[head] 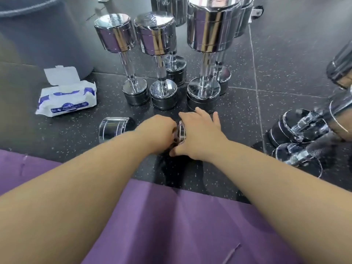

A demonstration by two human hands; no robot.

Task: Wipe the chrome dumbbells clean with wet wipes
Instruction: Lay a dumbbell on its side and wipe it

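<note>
A small chrome dumbbell (112,128) lies on its side on the dark speckled floor, its left head showing. My left hand (158,134) curls round its handle, which is hidden. My right hand (200,134) wraps over its right head (182,131), fingers spread across the top. No wipe shows in either hand. A white and blue wet wipes pack (66,98) lies at the left with its lid flipped open. Several chrome dumbbells stand upright just beyond my hands, such as one (122,60) at the left and a larger one (207,54) at the right.
More chrome dumbbells (301,130) lie tumbled on the floor at the right. A grey round bin (43,35) stands at the back left. Purple fabric (171,225) over my lap fills the near foreground.
</note>
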